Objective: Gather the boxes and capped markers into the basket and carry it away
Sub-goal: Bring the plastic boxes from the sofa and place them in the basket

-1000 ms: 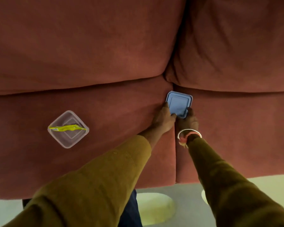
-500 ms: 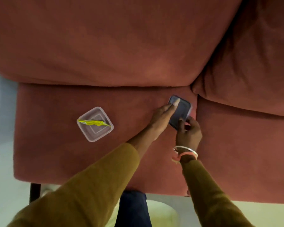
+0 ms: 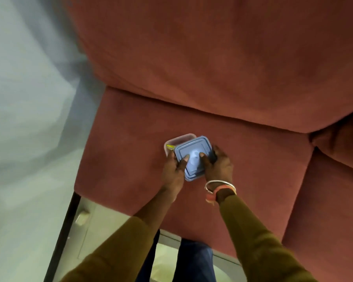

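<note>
Pressing the blue lid [image 3: 194,157] down askew over the clear box [image 3: 178,140] on the sofa seat [image 3: 126,159], your left hand [image 3: 172,171] and right hand [image 3: 219,166], fingers pinching its edges, could trap the yellow item [image 3: 170,147] or tip the box on the soft cushion.

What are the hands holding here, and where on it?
Both hold the blue lid: the left hand at its left edge, the right hand at its right edge, thumbs on top, over the clear box.
</note>
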